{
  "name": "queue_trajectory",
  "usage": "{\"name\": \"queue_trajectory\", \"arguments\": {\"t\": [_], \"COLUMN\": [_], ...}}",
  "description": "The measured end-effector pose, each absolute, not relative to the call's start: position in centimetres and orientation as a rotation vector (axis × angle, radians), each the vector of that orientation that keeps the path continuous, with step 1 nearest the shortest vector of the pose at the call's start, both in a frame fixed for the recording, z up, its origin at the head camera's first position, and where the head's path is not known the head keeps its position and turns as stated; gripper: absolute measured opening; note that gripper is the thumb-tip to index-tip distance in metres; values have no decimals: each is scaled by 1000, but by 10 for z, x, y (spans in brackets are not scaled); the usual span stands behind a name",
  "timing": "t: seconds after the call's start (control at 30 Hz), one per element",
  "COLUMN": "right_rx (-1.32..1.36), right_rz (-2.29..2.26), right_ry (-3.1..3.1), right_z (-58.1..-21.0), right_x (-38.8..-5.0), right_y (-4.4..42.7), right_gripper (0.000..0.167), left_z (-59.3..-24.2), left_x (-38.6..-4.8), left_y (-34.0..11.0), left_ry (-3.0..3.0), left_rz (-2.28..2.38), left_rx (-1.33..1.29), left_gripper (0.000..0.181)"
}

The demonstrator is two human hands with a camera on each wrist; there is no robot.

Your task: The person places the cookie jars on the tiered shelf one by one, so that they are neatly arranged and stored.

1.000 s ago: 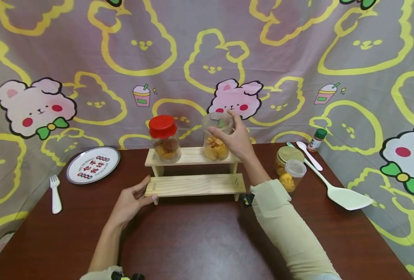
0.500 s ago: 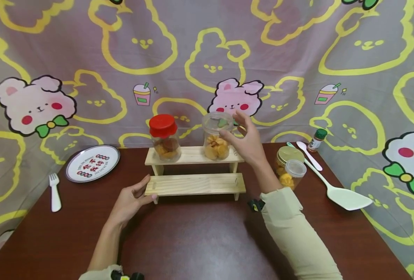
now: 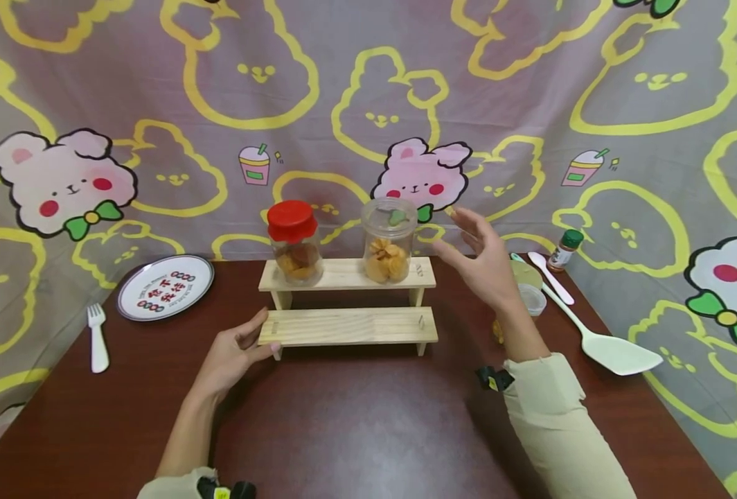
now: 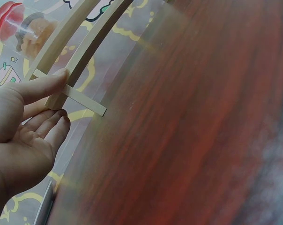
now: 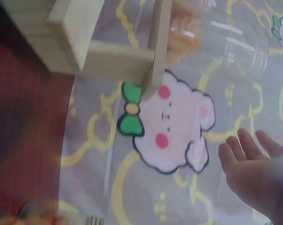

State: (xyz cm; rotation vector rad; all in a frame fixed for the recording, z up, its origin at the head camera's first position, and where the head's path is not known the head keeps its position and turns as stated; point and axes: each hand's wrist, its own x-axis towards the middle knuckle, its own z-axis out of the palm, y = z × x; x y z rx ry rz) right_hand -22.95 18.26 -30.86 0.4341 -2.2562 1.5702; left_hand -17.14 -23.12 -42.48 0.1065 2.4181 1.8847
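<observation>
A two-step wooden shelf rack point(image 3: 350, 327) stands on the dark table. My left hand point(image 3: 228, 357) grips the left end of its lower step; in the left wrist view the thumb point(image 4: 45, 86) lies along the wood. A red-lidded jar point(image 3: 294, 242) with brown contents sits on the upper step's left side. On the right side of that step stands a clear jar point(image 3: 388, 239) holding yellow-orange snack pieces. Apart from this jar, to its right, my right hand point(image 3: 483, 267) hovers with loosely spread fingers and holds nothing.
A gold-lidded jar point(image 3: 526, 274) and a small clear-lidded jar point(image 3: 532, 300) are partly behind the right arm. Further right lie a pale spatula point(image 3: 620, 353), a white spoon point(image 3: 552, 278) and a green-capped bottle point(image 3: 564, 251). At left are a plate point(image 3: 165, 287) and white fork point(image 3: 98, 339).
My right hand has let go of the clear jar and moved away to the right, its fingers spreading. The jar stays on the upper step. The left hand keeps its grip on the rack.
</observation>
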Motion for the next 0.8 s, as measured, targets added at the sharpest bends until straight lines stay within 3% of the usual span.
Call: {"name": "queue_trajectory", "arguments": {"t": [0.8], "right_rx": [375], "right_rz": [1426], "right_ry": [-2460], "right_z": [-340], "right_x": [-215], "right_y": [271], "right_gripper": [56], "left_z": [-427], "left_x": [-173], "left_y": [-230], "left_ry": [2397], "left_rz": [1919], "left_rx": [111], "left_gripper": [78]}}
